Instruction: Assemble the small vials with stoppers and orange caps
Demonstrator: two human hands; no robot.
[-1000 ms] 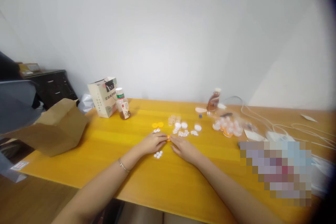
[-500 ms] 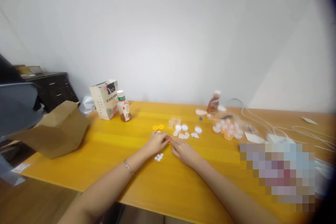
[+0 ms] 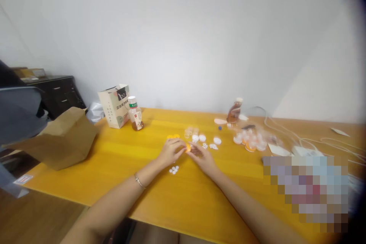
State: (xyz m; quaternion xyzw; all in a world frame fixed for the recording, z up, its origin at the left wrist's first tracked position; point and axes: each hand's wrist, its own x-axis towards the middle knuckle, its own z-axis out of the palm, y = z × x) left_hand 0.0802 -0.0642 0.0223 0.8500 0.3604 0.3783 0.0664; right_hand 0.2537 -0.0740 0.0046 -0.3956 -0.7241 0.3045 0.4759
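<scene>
Grip of left hand (image 3: 170, 152) and right hand (image 3: 204, 158), head view: closed on a small orange piece (image 3: 188, 148), over the worktop (image 3: 183, 206). Held directly between opposing fingertips, neither hand clearly nearer; long axis too blurred to tell. Just nearside of the left hand: loose white discs (image 3: 174, 169).

On my feed I see a printed paper bag (image 3: 111, 111), a green-banded bottle (image 3: 135, 116) just to its right, crumpled wrapping (image 3: 95, 112) just to its left, a brown sack (image 3: 68, 137) left of it and nearer my camera, a dark cabinet (image 3: 62, 93) also leftward, and a brown bottle (image 3: 234, 112) well to its right.
</scene>
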